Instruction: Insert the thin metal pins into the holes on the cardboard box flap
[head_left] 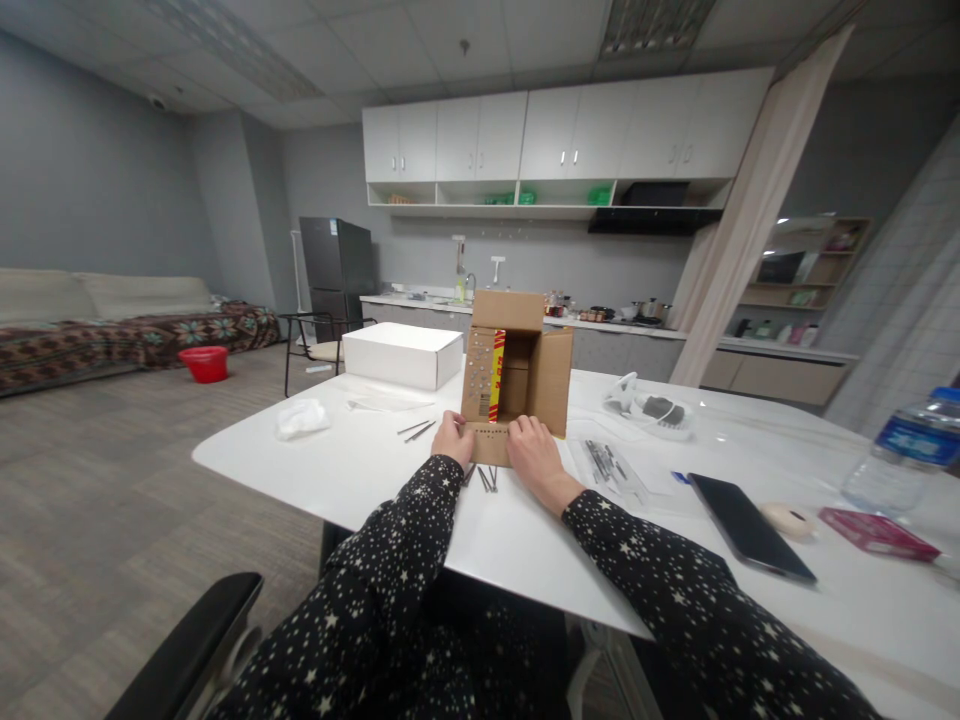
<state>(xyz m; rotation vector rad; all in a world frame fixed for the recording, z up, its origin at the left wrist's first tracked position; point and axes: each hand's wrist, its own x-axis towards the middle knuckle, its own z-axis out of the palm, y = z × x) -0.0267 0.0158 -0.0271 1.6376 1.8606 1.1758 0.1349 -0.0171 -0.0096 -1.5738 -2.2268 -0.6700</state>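
carton [517, 382]: yellow strip [496, 375], red marks unreadable
bottle label [919, 438] right of carton: white lettering blurred
fridge sticker [334, 227] left of carton: too small

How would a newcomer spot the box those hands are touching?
Start at the big white table in front of the white wall cabinets. Near its edge, the left hand and right hand touch the lower flap of an open cardboard box. Its brown colour and red-and-yellow strip set it apart from the white box to its left.
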